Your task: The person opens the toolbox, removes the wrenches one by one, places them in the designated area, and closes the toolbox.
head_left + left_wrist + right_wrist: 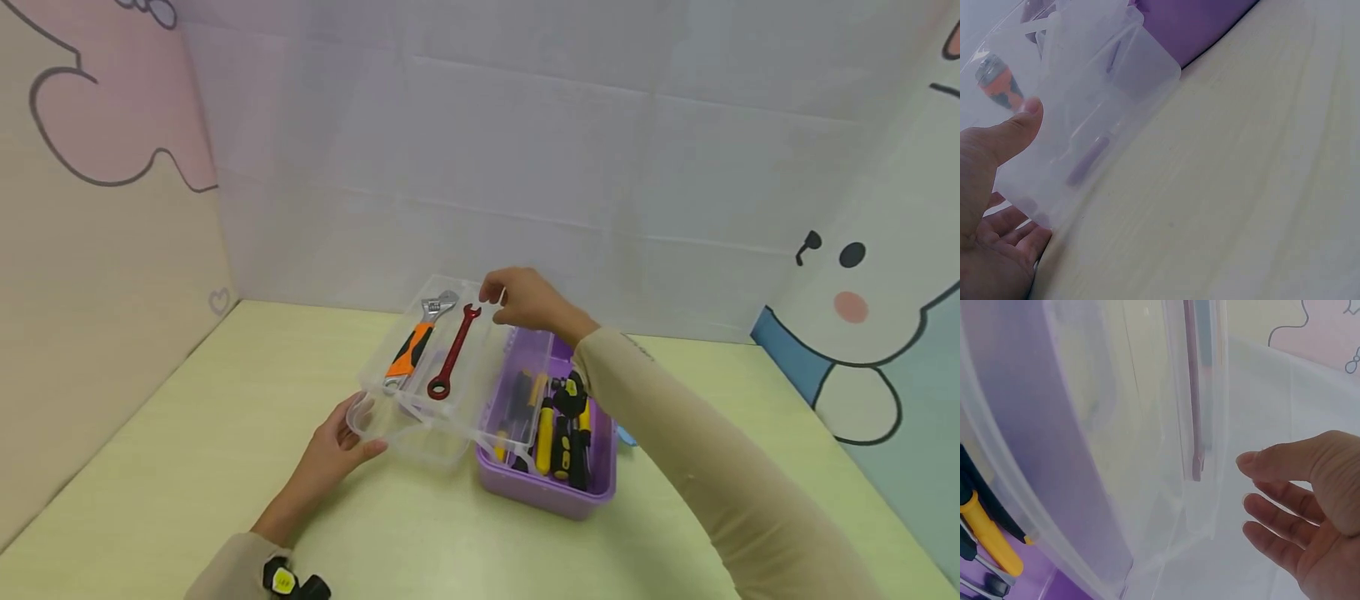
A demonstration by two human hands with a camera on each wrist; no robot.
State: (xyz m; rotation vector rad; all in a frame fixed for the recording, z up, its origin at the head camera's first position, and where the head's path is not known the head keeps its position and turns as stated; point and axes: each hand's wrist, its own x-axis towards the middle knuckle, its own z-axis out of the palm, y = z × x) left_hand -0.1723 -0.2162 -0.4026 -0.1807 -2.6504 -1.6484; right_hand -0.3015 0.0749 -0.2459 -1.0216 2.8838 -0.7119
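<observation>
- Nearest the head camera we see our left sleeve (232, 567) with a small black-and-yellow device at the wrist, cut off by the lower edge.
- Our left hand (333, 454) grips the near end of the clear tray (480, 408): in the left wrist view the thumb (1013, 128) presses on its wall and the fingers curl underneath, mostly hidden.
- Our right hand (525, 298) is at the tray's far end; the right wrist view shows its fingers (1279, 503) loosely bent beside the clear wall, and we cannot tell whether they clasp it.
- We see the tray raised and tilted, partly over the purple toolbox (547, 492) on the pale table (187, 433).
- Lying in the tray are an adjustable wrench (415, 342) with an orange-and-black handle and a red spanner (452, 352), side by side.
- Inside the toolbox, yellow-and-black tools (558, 433) are partly screened by the tray and our right forearm; we cannot sort them.
- Something blue (627, 437) peeks out behind the toolbox, too hidden to name.
</observation>
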